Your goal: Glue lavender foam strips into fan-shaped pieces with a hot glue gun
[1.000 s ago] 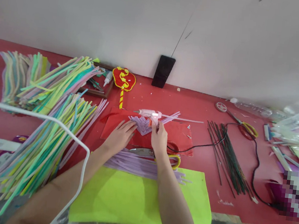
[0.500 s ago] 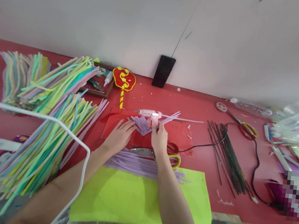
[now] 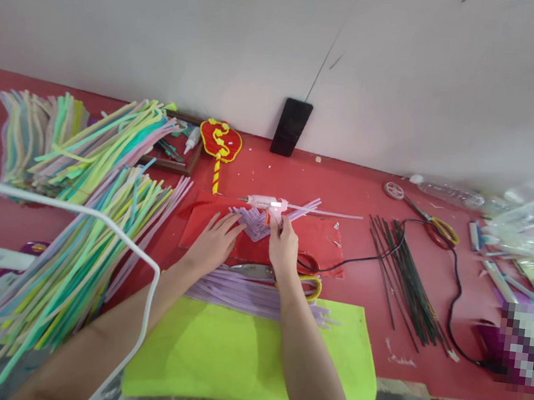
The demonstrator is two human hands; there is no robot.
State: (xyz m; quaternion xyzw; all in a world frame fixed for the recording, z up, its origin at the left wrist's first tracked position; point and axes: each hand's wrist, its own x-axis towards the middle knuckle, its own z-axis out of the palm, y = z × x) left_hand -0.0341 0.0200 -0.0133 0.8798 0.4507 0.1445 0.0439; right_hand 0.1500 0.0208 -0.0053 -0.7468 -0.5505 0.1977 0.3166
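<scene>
My right hand (image 3: 283, 244) is closed round the handle of a pink glue gun (image 3: 263, 202), whose nozzle points left and whose glue stick runs out to the right. Under the gun, purple pipe cleaners bent into a nested V (image 3: 254, 226) lie on a red sheet (image 3: 314, 237). My left hand (image 3: 213, 239) rests flat with its fingers apart, the fingertips at the left end of the V. Below both hands lie scissors (image 3: 251, 271) with yellow handles, on a bundle of straight purple pipe cleaners (image 3: 236, 293); my right wrist partly hides them.
Heaps of coloured pipe cleaners (image 3: 89, 256) fill the left side, with a white cable (image 3: 118, 226) in front. A red fan-shaped piece (image 3: 220, 141), a black phone (image 3: 291, 127), dark green stems (image 3: 408, 276), more scissors (image 3: 443, 231) and a plastic bottle (image 3: 447, 193) lie around.
</scene>
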